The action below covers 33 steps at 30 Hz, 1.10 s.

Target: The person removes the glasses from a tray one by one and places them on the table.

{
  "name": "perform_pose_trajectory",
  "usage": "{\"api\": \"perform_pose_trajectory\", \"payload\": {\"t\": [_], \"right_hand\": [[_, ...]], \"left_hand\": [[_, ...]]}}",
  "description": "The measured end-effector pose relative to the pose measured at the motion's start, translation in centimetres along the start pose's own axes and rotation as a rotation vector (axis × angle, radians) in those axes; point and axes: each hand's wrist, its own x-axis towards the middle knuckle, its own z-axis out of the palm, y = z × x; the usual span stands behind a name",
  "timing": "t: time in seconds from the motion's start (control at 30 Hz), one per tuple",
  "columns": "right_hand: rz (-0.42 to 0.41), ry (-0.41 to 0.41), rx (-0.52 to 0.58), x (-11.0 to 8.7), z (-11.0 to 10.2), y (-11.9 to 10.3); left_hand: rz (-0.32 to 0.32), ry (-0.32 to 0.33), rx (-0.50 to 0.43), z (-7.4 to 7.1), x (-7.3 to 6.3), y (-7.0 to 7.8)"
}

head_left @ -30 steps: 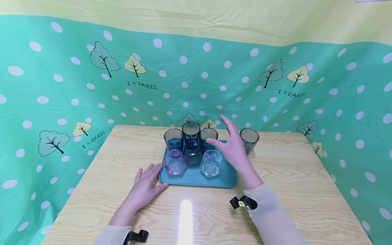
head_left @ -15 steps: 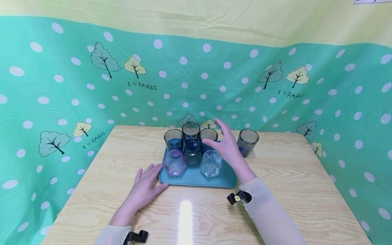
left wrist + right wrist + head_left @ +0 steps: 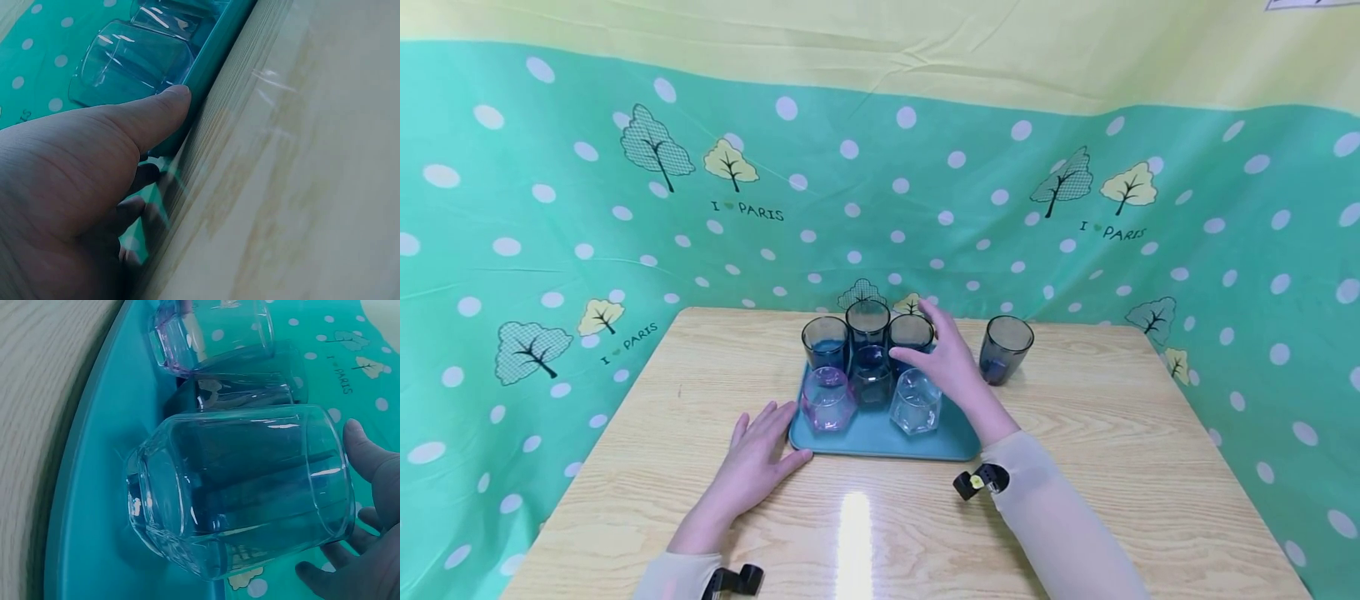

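left hand (image 3: 758,460) touching tray (image 3: 880,446), fingers lying relaxed | right hand (image 3: 953,367) hovering near dark glass (image 3: 908,332), fingers standing apart

A pale wood-grain table (image 3: 1105,450) spreads across the lower half of the frame, its far corners rounded and its grain running mostly crosswise. A streak of reflected light (image 3: 853,542) stands bright at the bottom centre. Directly on the tabletop, at the centre of the frame, lies a flat blue rectangular tray (image 3: 880,446) with rounded corners and a low raised rim. Right of centre, a smoky grey glass tumbler (image 3: 1006,350) stands upright on the wood, near the tray's right edge.
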Motion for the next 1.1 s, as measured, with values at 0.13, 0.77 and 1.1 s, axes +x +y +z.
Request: {"api": "perform_pose_trajectory", "payload": {"t": [0.13,0.77,1.1], "right_hand": [[0.004,-0.011,-0.02,0.2,0.3,0.4],[0.059,-0.037,-0.021,0.4,1.0,1.5],[0.073,-0.034,-0.034,0.6,1.1,1.8]], "left_hand": [[0.001,0.002,-0.001,0.1,0.0,-0.1],[0.009,0.004,0.006,0.1,0.0,-0.1],[0.008,0.005,0.009,0.1,0.0,-0.1]]}}
